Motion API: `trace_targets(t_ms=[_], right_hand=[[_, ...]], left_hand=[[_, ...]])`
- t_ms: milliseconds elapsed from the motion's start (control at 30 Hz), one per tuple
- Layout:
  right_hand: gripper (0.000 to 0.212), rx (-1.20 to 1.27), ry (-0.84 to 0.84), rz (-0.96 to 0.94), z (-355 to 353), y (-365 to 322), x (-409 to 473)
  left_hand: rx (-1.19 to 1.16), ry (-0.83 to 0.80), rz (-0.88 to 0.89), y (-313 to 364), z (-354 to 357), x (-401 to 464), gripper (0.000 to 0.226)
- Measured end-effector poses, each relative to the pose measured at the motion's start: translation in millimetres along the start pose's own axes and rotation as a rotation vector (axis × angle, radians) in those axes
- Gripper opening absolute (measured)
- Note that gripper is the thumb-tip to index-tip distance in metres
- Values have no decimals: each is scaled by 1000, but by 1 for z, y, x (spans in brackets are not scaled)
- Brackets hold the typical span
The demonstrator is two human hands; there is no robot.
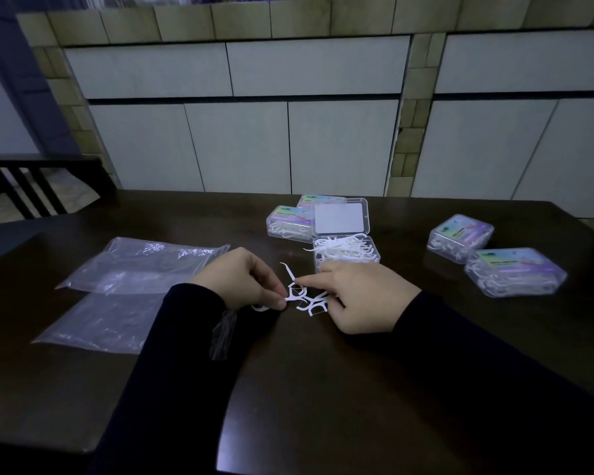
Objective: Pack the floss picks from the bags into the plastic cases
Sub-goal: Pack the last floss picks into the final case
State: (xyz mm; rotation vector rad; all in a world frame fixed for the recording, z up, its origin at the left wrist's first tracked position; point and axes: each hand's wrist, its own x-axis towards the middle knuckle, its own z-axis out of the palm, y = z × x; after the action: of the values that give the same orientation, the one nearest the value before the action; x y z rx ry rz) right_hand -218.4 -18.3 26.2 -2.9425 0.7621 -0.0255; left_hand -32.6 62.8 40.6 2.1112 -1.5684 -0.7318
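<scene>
Floss picks [304, 296], a small loose cluster on the dark table [323, 389], sit between both hands. The left hand [244, 279] pinches one pick by its head with thumb and fingertips; the right hand [360, 296] has its forefinger laid on the same pick's stem, its other fingers curled over the remaining picks. This looks like gathering the last strays for the open case [347, 255], which stands just beyond the right hand's knuckles, heaped with picks, its lid [340, 218] tipped back. Next, I judge, the bunch must be lifted clear and dropped in without snagging. Left of the pinch lie flattened plastic bags [141, 265], seemingly emptied. Closed cases [288, 222] sit behind the open one, two more [515, 272] well off right.
</scene>
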Motion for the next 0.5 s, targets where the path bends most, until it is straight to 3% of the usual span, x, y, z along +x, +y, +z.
trace_targets(t_ms=[133,267,500], right_hand=[[43,-17,41,-4,-6,4,-3],[33,14,6,45,-14,11,-5],[14,69,3,115,-18,11,-4]], left_hand=[[49,29,22,-2,1,2,19],[182,9,90,1,7,7,53],[207,-43,174,5,15,11,49]])
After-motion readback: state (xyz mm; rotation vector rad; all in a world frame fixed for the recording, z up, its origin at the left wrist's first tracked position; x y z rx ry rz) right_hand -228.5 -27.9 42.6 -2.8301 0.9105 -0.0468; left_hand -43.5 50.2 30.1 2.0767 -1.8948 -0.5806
